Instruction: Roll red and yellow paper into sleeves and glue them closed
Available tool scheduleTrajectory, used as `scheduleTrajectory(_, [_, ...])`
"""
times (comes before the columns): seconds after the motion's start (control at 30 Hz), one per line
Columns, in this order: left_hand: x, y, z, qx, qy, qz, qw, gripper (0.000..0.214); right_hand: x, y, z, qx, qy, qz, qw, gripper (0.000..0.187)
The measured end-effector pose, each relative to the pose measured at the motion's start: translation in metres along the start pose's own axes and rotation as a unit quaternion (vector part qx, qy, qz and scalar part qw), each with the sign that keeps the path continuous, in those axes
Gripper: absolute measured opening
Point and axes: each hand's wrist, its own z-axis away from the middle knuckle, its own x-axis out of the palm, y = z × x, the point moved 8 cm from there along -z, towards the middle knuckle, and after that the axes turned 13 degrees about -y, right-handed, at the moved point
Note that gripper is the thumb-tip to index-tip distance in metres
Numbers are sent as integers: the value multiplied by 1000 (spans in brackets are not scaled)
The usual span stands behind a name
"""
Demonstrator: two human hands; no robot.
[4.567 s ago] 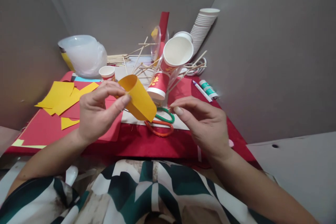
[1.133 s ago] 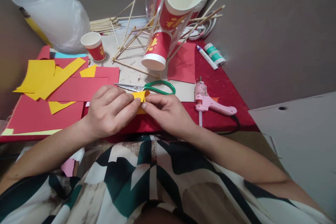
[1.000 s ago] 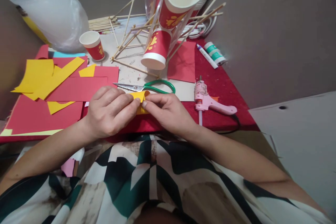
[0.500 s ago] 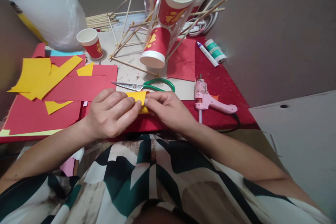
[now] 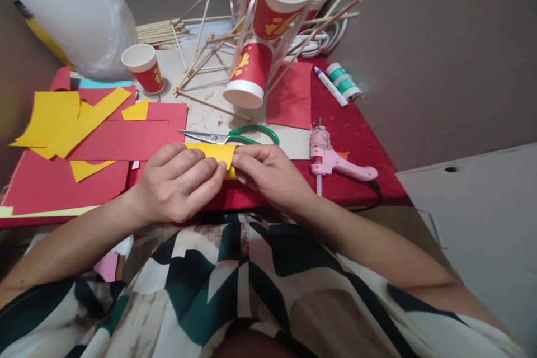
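A curled piece of yellow paper [image 5: 213, 151] is held between both hands at the front edge of the table. My left hand [image 5: 178, 182] wraps over its left part, fingers bent and closed on it. At its right end, my right hand [image 5: 266, 170] pinches the edge between thumb and fingers. Part of the paper is hidden behind the left fingers. Just beyond the hands lie scissors [image 5: 235, 135] with green handles, blades pointing left.
Red paper [image 5: 121, 140] and yellow scraps [image 5: 56, 117] cover the left. A paper cup [image 5: 145, 70] stands behind them. A stick frame [image 5: 213, 103] surrounds stacked cups [image 5: 251, 67]. A pink glue gun [image 5: 331, 159], a marker [image 5: 331, 86] and a green-white roll [image 5: 344, 81] lie right.
More of the yellow paper shows above the left fingers, and its curled top has tilted slightly. Both hands keep their hold in nearly the same place.
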Motion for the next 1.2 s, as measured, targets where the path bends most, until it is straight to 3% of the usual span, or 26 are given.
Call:
scheduleTrajectory(0.33, [-1,3,0,28,-2,9,1000,11,-1,-5,2,-21,4,-13,1000,39])
scheduleTrajectory(0.57, [2,5,0,38,-9,17,999,9,-3,3,2,-33,41,-76,996,41])
scheduleTrajectory(0.7, [-13,-7,8,-3,14,50,999,17,-17,5,5,-41,98,-114,988,38])
scheduleTrajectory(0.8, [-25,-29,16,-100,34,99,989,29,-25,1,3,-70,115,-203,970,33])
scheduleTrajectory(0.87, [-33,-48,25,-183,107,176,961,38,-24,-2,-1,-74,95,-276,954,33])
scheduleTrajectory(0.93, [-41,-67,44,-263,266,246,894,40,-20,-2,-5,-63,63,-351,932,31])
scheduleTrajectory(1.0, [-28,-80,57,-332,316,299,837,38,-16,-1,-7,-47,40,-418,906,28])
scheduleTrajectory(1.13, [22,-82,46,-342,165,468,798,61,-7,2,-9,-27,8,-499,866,23])
scheduleTrajectory(1.2, [41,-72,37,-313,106,564,757,74,-1,3,-9,-25,-20,-517,856,19])
